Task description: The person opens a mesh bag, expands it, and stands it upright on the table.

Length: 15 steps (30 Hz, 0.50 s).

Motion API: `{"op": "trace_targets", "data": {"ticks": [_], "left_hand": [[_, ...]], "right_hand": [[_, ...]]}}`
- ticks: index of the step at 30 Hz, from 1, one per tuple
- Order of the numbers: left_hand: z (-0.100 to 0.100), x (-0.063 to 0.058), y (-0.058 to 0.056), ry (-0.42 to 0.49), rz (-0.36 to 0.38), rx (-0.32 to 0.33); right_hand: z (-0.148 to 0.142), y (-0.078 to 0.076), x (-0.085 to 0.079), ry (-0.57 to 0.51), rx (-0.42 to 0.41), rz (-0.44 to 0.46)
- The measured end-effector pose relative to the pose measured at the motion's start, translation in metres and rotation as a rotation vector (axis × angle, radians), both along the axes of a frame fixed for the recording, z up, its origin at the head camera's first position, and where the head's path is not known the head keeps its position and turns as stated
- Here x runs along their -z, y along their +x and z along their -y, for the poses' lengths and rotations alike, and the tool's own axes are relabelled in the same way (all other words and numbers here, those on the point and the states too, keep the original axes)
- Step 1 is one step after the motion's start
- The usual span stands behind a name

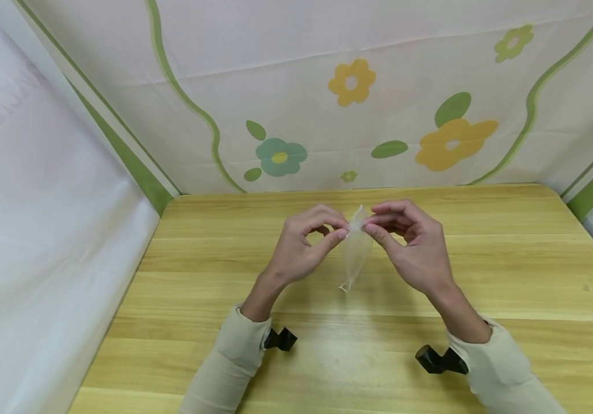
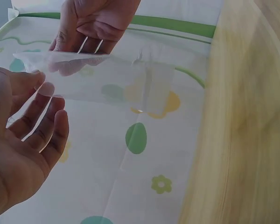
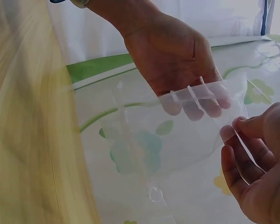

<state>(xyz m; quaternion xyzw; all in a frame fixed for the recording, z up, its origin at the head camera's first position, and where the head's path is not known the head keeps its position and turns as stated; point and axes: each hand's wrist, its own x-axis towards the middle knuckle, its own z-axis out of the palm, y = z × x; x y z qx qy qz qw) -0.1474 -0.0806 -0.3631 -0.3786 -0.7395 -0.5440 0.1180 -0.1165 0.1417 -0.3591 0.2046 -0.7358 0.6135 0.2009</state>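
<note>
A thin, translucent whitish bag [image 1: 356, 256], see-through like fine mesh or film, hangs between the two hands above the table. Its upper edge is pinched by the left hand [image 1: 303, 244] between thumb and forefinger. From the other side, the right hand [image 1: 417, 244] pinches the same edge with thumb and forefinger, its other fingers loosely bent. In the left wrist view the bag [image 2: 116, 81] stretches out sideways, with the right hand's fingers showing through it. A seam-like band crosses the bag [image 3: 186, 140] near its far end in the right wrist view. I cannot make out any contents.
Below the hands lies a wood-grain table [image 1: 182, 322]. A white cloth wall [image 1: 286, 75] with printed flowers stands along its back edge, and another white sheet [image 1: 42, 230] hangs at the left. Black wrist mounts [image 1: 280, 339] stick out from both sleeves.
</note>
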Motion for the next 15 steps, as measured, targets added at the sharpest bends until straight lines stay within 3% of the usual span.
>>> {"op": "trace_targets", "data": {"ticks": [8, 15], "left_hand": [[0.0025, -0.0001, -0.0022, 0.052, 0.002, -0.07], [0.0047, -0.0017, -0.0039, -0.012, -0.022, -0.055]], "right_hand": [[-0.0024, -0.0012, -0.0009, 0.005, -0.072, -0.039], [-0.0047, -0.0015, -0.0024, 0.052, -0.04, 0.01]]}}
